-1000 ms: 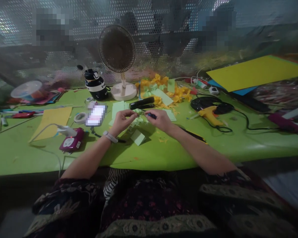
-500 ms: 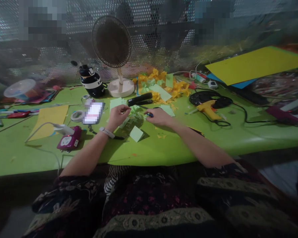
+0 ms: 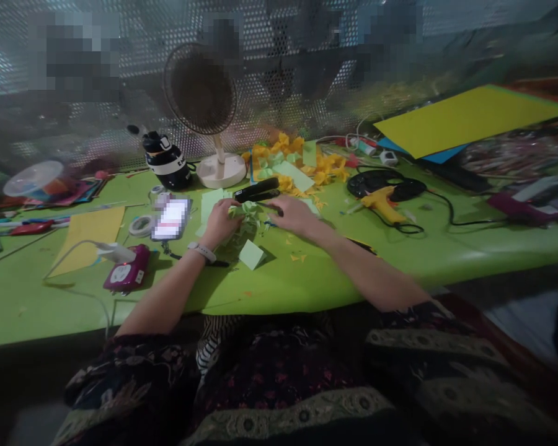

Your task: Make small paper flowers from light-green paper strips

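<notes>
A small heap of cut and curled light green paper pieces [image 3: 248,218] lies on the green table between my hands. My left hand [image 3: 219,223], a pale band on its wrist, is at the heap's left side with its fingers closed on a green paper piece. On the right, my right hand [image 3: 294,217] reaches in with thumb and forefinger apart, and no held thing shows between them. Just below its fingertips is a small blue object [image 3: 268,224], mostly covered. A folded green paper square [image 3: 252,254] lies nearer me. Behind the heap rests a black stapler [image 3: 256,189].
Yellow paper flowers [image 3: 279,148] fill the back middle, beside a fan [image 3: 221,170] and a black bottle [image 3: 168,162]. To the right lies a yellow glue gun [image 3: 385,204] with its cable. A phone [image 3: 171,219], tape roll [image 3: 141,226] and purple socket adapter [image 3: 128,269] are left.
My right hand has opened from the blue object, which now shows beneath the fingers. My left hand has moved onto the green paper pieces. The whole view has shifted slightly.
</notes>
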A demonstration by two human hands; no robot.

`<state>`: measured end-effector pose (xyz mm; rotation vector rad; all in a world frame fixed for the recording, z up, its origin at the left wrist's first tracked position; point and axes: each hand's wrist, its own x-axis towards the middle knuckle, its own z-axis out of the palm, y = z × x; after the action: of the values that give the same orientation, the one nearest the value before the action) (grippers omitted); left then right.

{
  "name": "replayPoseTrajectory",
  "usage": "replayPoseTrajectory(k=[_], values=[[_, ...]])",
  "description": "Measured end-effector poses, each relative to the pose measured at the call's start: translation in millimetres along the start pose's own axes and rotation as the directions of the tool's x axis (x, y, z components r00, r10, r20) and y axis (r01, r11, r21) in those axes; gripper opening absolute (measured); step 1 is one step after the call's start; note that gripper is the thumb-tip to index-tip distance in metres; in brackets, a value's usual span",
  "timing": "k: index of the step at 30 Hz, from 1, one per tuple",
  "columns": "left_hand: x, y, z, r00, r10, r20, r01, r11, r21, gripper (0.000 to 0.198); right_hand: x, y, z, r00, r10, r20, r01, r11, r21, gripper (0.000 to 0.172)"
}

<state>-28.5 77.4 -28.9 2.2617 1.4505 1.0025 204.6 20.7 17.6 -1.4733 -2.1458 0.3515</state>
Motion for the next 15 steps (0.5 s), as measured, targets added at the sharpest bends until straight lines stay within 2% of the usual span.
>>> replayPoseTrajectory(k=[3,5,7,11,15], values=[[0.2,-2.5,5.7,1.000,-0.024,-0.008,0.024,0.999,0.030,0.027,3.8,6.2,-19.5,0.971,0.004,-0.239,-0.008,1.000,-0.014,0.025],[1.2,-4.5,8.4,1.000,-0.016,-0.018,0.016,0.999,0.028,0.022,6.0,13.9,-33.5,0.957,0.045,-0.286,-0.048,0.999,-0.003,0.023],[2.7,-6.5,10.0,1.000,0.005,-0.017,-0.005,1.000,0.019,0.014,6.5,21.7,-45.8,0.960,0.107,-0.259,-0.109,0.994,0.007,0.021],[5.7,-9.1,9.9,0.999,0.032,-0.031,-0.031,0.999,0.005,0.001,4.9,30.1,-60.9,0.985,0.151,-0.078,-0.156,0.985,-0.072,0.017],[6.0,-7.8,3.0,0.988,0.066,-0.143,-0.069,0.997,-0.017,0.002,5.5,26.3,-71.9,0.987,0.160,0.024,-0.153,0.970,-0.189,0.022]])
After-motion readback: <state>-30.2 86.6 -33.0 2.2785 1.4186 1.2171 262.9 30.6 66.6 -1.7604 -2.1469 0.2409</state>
